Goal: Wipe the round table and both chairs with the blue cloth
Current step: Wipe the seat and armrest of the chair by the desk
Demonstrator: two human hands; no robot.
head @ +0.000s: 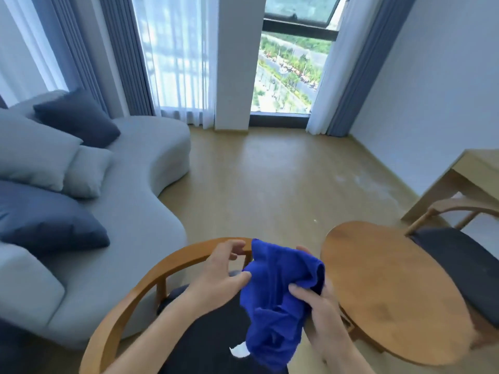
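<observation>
The blue cloth (pixel 275 298) hangs bunched between my hands, above the dark seat of the near wooden chair (pixel 151 276) with its curved back rail. My right hand (pixel 313 306) grips the cloth's right side, thumb over the fabric. My left hand (pixel 224 268) is beside the cloth's left edge with fingers loosely spread, its thumb touching the fabric. The round wooden table (pixel 391 290) stands just right of my hands. A second chair (pixel 459 255) with a dark seat is behind the table at the right.
A grey curved sofa (pixel 140 201) with blue and grey cushions fills the left. A light wooden desk (pixel 464 179) stands against the right wall. Wooden floor (pixel 270 179) stretches ahead to the window and curtains.
</observation>
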